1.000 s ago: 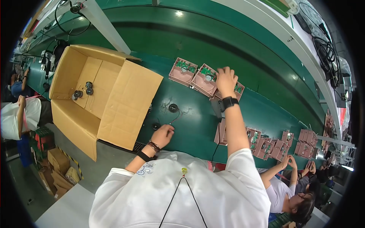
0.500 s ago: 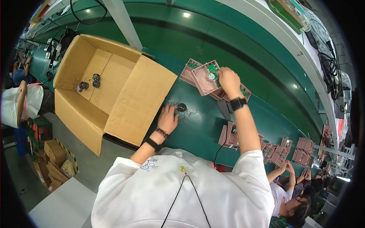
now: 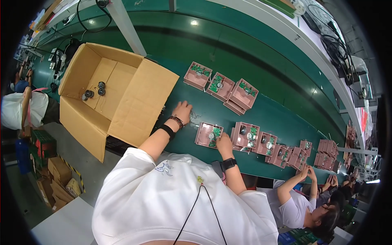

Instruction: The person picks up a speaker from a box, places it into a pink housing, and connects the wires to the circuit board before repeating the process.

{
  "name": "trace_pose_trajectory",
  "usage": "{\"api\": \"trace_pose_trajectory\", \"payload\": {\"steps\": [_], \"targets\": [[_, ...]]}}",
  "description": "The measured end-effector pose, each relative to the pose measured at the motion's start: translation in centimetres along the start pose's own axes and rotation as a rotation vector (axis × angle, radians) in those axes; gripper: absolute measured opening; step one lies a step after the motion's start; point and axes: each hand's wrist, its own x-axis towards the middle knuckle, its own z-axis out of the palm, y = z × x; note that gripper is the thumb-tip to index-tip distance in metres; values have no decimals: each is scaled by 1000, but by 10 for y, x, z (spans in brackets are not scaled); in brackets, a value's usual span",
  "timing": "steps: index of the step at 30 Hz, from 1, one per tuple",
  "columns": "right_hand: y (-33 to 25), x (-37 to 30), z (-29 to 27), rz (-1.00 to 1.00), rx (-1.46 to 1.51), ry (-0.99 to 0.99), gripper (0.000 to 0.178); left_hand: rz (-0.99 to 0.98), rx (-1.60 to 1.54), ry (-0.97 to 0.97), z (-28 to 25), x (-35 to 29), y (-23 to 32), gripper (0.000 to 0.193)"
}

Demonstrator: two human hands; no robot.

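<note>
Housing point(image 3: 203, 135) of pink plastic, open and rectangular, rests on a green tabletop point(image 3: 185, 143), its right edge held by the right hand point(image 3: 225, 146); the left hand point(image 3: 182, 112), well apart, lies beside thin dark wires point(image 3: 194, 117). It looks light and stiff, best gripped by its walls, clear of the fragile-looking green circuit board point(image 3: 217, 130). Whether the left fingers grip anything cannot be told; the right fingertips are hidden.

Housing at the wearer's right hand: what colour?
The housing is dusty pink; it shows best in the head view.
</note>
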Motion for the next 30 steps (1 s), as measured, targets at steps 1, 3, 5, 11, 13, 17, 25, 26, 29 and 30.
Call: {"api": "trace_pose_trajectory", "payload": {"steps": [1, 3, 5, 11, 13, 17, 25, 26, 29, 30], "targets": [[7, 3, 4, 5, 52, -90, 19, -74, -86, 14, -2, -1, 0, 31], [-4, -2, -6, 20, 111, -175, 19, -139, -167, 19, -7, -7, -1, 30], [-26, -17, -28, -49, -22, -55, 20, -345, -1229, -128, -18, -16, -2, 27], [-82, -19, -67, -431, 365, 72, 36, -195, -1871, -393, -49, -54, 33, 26], [-91, -16, -67, -435, 424, 9, 37, 34, -1497, -294, -38, -59, 37, 23], [-90, -12, -60, -460, 628, -183, 38, 151, -1246, -302, -28, -65, 30, 18], [-79, -24, -44, -401, 987, -501, 41, -174, -1304, -353, -34, -68, 20, 16], [-79, -26, -42, -424, 1020, -522, 41, -227, -1271, -365, -34, -68, 19, 17], [-74, -30, -41, -425, 1033, -560, 42, -268, -1296, -378, -24, -70, 18, 17], [-73, -32, -45, -408, 1010, -572, 42, -285, -1307, -385, -21, -70, 18, 17]]}}
